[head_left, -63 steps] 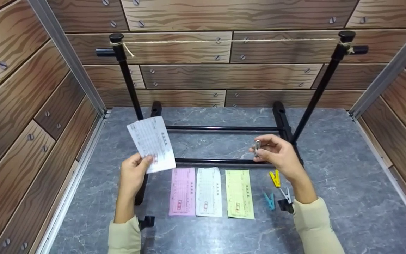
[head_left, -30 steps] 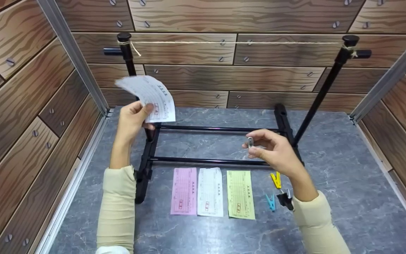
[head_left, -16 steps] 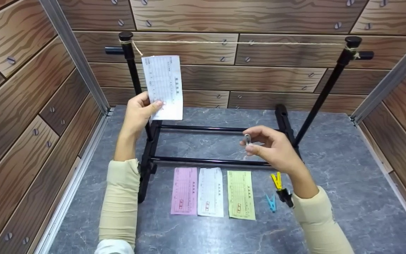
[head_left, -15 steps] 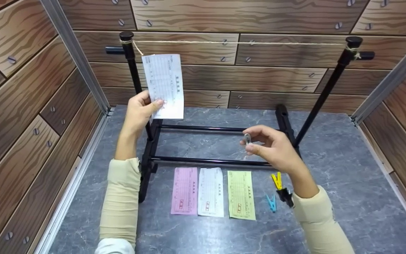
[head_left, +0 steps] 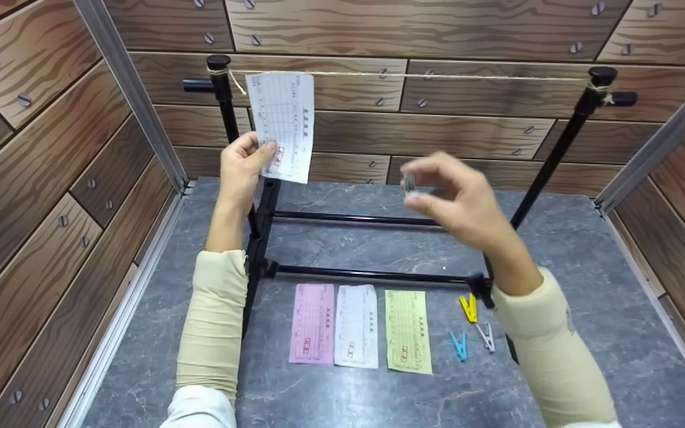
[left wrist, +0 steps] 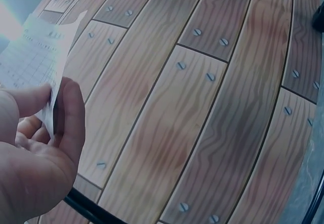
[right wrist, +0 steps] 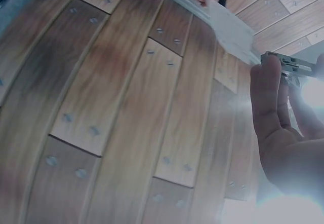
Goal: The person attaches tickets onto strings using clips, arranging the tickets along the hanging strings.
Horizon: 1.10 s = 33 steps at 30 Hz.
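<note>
My left hand [head_left: 242,166] pinches a white printed paper slip [head_left: 286,113] near its lower left edge, thumb in front and fingers behind. Held upright, the slip has its top edge overlapping the string [head_left: 348,74] in the head view, close to the left post. A small grey clothespin [right wrist: 293,64] is between the thumb and fingertips of my right hand [head_left: 458,199], blurred in the head view. That hand is raised in front of the rack, lower than the string and right of the slip.
The string runs between two black posts of a rack [head_left: 366,220]. On the grey table lie a pink slip [head_left: 311,324], a white slip [head_left: 356,326] and a yellow slip [head_left: 408,330]. Yellow [head_left: 468,308], blue [head_left: 458,345] and grey clothespins [head_left: 486,337] lie to their right.
My left hand has lifted the white slip from above the table to the string, and the slip has straightened. My right hand has risen with the clothespin and moved slightly left.
</note>
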### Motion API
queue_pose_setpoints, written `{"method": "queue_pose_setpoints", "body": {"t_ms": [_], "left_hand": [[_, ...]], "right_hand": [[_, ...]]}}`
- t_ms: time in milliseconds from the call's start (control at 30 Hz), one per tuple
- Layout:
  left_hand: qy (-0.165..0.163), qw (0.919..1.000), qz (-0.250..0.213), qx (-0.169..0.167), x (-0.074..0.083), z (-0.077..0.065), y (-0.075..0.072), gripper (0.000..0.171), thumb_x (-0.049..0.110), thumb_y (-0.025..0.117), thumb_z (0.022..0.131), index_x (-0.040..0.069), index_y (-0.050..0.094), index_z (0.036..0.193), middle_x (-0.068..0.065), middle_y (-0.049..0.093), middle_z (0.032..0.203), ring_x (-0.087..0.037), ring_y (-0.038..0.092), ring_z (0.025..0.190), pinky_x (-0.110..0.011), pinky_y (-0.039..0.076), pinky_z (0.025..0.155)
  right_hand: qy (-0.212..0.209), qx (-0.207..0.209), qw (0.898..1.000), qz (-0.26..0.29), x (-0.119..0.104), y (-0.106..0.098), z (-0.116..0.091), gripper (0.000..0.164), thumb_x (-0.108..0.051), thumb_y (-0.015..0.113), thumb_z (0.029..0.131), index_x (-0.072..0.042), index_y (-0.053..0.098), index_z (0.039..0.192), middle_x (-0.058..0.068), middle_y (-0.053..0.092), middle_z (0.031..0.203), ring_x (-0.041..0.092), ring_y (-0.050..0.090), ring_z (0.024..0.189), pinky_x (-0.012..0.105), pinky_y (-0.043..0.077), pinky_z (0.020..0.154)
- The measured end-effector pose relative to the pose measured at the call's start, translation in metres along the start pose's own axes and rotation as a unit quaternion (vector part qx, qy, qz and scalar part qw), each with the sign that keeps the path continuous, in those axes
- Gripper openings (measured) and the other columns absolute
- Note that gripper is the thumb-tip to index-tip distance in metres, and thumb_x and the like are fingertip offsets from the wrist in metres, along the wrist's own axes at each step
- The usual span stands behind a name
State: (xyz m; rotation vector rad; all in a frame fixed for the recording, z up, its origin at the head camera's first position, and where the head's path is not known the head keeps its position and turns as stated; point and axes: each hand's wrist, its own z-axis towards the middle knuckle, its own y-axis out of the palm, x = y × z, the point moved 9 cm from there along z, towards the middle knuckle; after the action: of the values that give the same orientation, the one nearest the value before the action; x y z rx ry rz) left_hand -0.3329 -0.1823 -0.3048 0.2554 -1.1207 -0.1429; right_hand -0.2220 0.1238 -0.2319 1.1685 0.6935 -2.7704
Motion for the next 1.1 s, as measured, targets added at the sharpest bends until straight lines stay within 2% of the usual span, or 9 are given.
{"method": "queue_pose_setpoints", "body": {"t_ms": [200,333,433,667,733,933,1100], "left_hand": [[-0.023,0.9993,-0.024,0.015,-0.008,0.005,-0.002,0.009,-0.001,0.060,0.097,-0.007,0.067,0.098,-0.010,0.067,0.081,-0.017,0.065,0.070,-0.027,0.056,0.063],[-0.040,0.9975,-0.056,0.015,-0.015,0.008,0.000,0.011,-0.003,0.056,0.099,-0.010,0.064,0.099,-0.011,0.067,0.083,-0.019,0.066,0.071,-0.029,0.057,0.063],[-0.044,0.9963,-0.071,0.019,-0.019,0.009,0.000,0.011,-0.003,0.055,0.099,-0.012,0.062,0.100,-0.012,0.067,0.083,-0.019,0.066,0.071,-0.029,0.057,0.063],[-0.020,0.9984,-0.039,0.037,-0.017,0.010,-0.005,0.010,-0.003,0.058,0.098,-0.008,0.065,0.093,-0.009,0.064,0.080,-0.016,0.061,0.069,-0.025,0.053,0.062],[-0.016,0.9981,-0.041,0.042,-0.017,0.011,-0.007,0.009,-0.004,0.058,0.097,-0.007,0.065,0.091,-0.008,0.064,0.079,-0.015,0.061,0.068,-0.025,0.052,0.061],[-0.011,0.9972,-0.053,0.051,-0.018,0.011,-0.013,0.009,-0.005,0.058,0.096,-0.010,0.064,0.092,-0.009,0.065,0.079,-0.015,0.061,0.068,-0.025,0.053,0.062],[-0.008,0.9973,-0.044,0.059,-0.015,0.011,-0.018,0.010,-0.004,0.059,0.096,-0.006,0.067,0.091,-0.008,0.065,0.080,-0.015,0.061,0.068,-0.025,0.053,0.063]], "right_hand": [[-0.038,0.003,0.999,-0.032,-0.028,0.001,0.041,0.038,0.006,0.075,0.085,0.009,0.063,0.120,0.011,0.067,0.108,0.022,0.065,0.096,0.033,0.057,0.082],[-0.039,-0.004,0.998,-0.053,-0.039,0.007,0.070,0.039,0.003,0.076,0.086,0.008,0.062,0.122,0.010,0.067,0.110,0.023,0.065,0.100,0.033,0.057,0.084],[-0.022,0.003,0.997,-0.073,-0.041,0.011,0.095,0.037,0.002,0.076,0.086,0.007,0.064,0.120,0.010,0.068,0.108,0.020,0.065,0.098,0.031,0.057,0.082],[0.060,0.017,0.991,-0.119,-0.027,0.029,0.158,0.034,-0.007,0.078,0.088,0.002,0.066,0.118,0.008,0.068,0.103,0.015,0.063,0.095,0.025,0.054,0.085],[0.070,0.015,0.989,-0.130,-0.024,0.035,0.173,0.033,-0.009,0.077,0.088,0.001,0.066,0.117,0.007,0.068,0.102,0.015,0.063,0.094,0.024,0.053,0.086],[0.106,-0.002,0.979,-0.173,-0.015,0.055,0.206,0.030,-0.017,0.074,0.093,-0.005,0.066,0.119,0.001,0.066,0.099,0.011,0.060,0.091,0.022,0.048,0.085],[0.135,-0.020,0.971,-0.196,-0.007,0.073,0.228,0.032,-0.021,0.072,0.095,-0.009,0.064,0.124,-0.001,0.062,0.099,0.009,0.055,0.092,0.022,0.046,0.083]]}}
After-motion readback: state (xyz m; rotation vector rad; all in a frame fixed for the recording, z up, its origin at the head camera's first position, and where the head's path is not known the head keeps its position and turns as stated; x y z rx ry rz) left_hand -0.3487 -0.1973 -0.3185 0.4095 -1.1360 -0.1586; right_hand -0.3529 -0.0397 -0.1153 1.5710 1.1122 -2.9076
